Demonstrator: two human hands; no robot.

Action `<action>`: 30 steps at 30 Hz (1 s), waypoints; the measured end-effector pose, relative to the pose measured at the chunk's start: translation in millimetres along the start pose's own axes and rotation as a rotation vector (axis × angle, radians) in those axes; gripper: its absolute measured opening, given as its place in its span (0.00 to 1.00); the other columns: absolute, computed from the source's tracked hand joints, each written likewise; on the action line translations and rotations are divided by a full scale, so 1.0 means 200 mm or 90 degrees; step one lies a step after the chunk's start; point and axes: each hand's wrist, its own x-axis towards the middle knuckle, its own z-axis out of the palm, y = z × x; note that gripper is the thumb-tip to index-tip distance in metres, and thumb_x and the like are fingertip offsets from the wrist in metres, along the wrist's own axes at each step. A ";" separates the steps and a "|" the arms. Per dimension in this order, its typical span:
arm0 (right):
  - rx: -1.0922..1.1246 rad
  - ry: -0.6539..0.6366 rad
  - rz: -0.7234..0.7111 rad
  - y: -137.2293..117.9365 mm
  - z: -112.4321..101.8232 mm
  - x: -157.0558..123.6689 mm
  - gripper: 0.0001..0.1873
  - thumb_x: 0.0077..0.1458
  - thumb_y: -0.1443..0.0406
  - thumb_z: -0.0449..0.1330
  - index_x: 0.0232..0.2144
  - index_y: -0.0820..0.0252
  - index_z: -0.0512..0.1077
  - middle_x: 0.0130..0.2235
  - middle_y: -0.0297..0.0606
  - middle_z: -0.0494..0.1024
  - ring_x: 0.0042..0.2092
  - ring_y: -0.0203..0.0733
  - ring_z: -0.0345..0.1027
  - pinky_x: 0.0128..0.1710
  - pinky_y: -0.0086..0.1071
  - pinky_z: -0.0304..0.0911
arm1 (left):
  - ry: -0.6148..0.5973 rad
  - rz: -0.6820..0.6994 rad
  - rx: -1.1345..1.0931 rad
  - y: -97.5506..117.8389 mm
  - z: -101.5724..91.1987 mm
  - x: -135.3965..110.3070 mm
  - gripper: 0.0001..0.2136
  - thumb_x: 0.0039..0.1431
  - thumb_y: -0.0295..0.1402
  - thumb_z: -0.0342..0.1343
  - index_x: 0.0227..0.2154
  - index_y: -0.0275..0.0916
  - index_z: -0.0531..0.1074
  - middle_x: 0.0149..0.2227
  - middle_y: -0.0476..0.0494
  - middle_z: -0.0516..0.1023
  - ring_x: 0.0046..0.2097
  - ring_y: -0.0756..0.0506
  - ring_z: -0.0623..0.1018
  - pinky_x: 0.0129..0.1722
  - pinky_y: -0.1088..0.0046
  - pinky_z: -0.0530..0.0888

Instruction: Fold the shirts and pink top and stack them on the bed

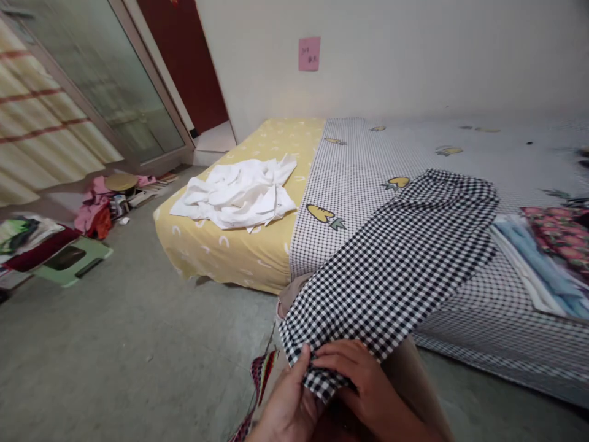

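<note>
A black-and-white gingham cloth strip (391, 264) was pinched at its near end between the left hand (288, 402) and right hand (363, 383), its far end extending over a grey checked carrot-print bed sheet (368, 153).

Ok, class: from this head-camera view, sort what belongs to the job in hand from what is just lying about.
In hand: the left hand and right hand, both gripping the black-and-white gingham cloth.

Lying about: the crumpled white cloth on the yellow sheet, the folded blue fabric, the pink floral fabric, the pink clothes on the floor.
</note>
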 end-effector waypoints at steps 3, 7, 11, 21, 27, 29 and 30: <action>-0.006 0.000 -0.035 0.01 -0.01 -0.01 0.19 0.59 0.68 0.57 0.50 0.47 0.77 0.52 0.37 0.80 0.54 0.46 0.72 0.55 0.42 0.65 | 0.031 0.005 -0.024 -0.01 -0.04 0.00 0.28 0.63 0.53 0.53 0.57 0.37 0.68 0.52 0.33 0.79 0.50 0.39 0.80 0.51 0.61 0.75; 0.063 0.002 0.027 0.00 -0.02 -0.04 0.19 0.65 0.64 0.53 0.55 0.45 0.73 0.55 0.38 0.78 0.59 0.47 0.68 0.62 0.48 0.60 | 0.058 0.001 -0.024 0.01 -0.03 -0.02 0.32 0.63 0.57 0.48 0.60 0.36 0.65 0.50 0.33 0.81 0.47 0.40 0.81 0.50 0.61 0.73; 0.151 -0.014 0.117 0.01 -0.02 -0.06 0.23 0.68 0.58 0.48 0.61 0.47 0.68 0.62 0.41 0.72 0.64 0.49 0.61 0.67 0.56 0.51 | 0.034 -0.002 0.011 0.04 0.04 -0.06 0.36 0.65 0.60 0.36 0.61 0.36 0.64 0.50 0.31 0.82 0.49 0.38 0.80 0.52 0.59 0.71; 0.260 -0.159 0.100 0.05 -0.09 -0.04 0.33 0.57 0.47 0.63 0.62 0.46 0.67 0.66 0.44 0.66 0.68 0.55 0.53 0.68 0.58 0.47 | 0.020 0.038 0.008 0.05 0.11 -0.11 0.28 0.68 0.51 0.45 0.62 0.37 0.64 0.55 0.32 0.78 0.55 0.38 0.78 0.58 0.57 0.69; 0.326 -0.050 0.190 0.05 -0.05 -0.04 0.24 0.66 0.47 0.50 0.53 0.48 0.76 0.59 0.42 0.75 0.63 0.50 0.65 0.67 0.53 0.53 | 0.043 0.035 0.012 0.05 0.10 -0.10 0.29 0.68 0.51 0.46 0.65 0.38 0.60 0.59 0.33 0.75 0.56 0.38 0.77 0.58 0.57 0.70; 0.334 -0.008 0.247 0.05 -0.04 -0.05 0.25 0.66 0.46 0.49 0.53 0.48 0.76 0.55 0.42 0.78 0.59 0.51 0.70 0.63 0.53 0.61 | 0.046 0.015 0.018 0.05 0.10 -0.10 0.32 0.67 0.54 0.43 0.66 0.38 0.60 0.60 0.33 0.75 0.59 0.37 0.75 0.58 0.57 0.70; 0.320 0.015 0.277 0.05 -0.04 -0.05 0.25 0.66 0.46 0.49 0.53 0.48 0.76 0.52 0.43 0.80 0.57 0.52 0.71 0.61 0.53 0.64 | 0.045 0.008 0.021 0.05 0.10 -0.10 0.33 0.66 0.56 0.42 0.66 0.39 0.60 0.60 0.33 0.75 0.60 0.36 0.74 0.58 0.57 0.70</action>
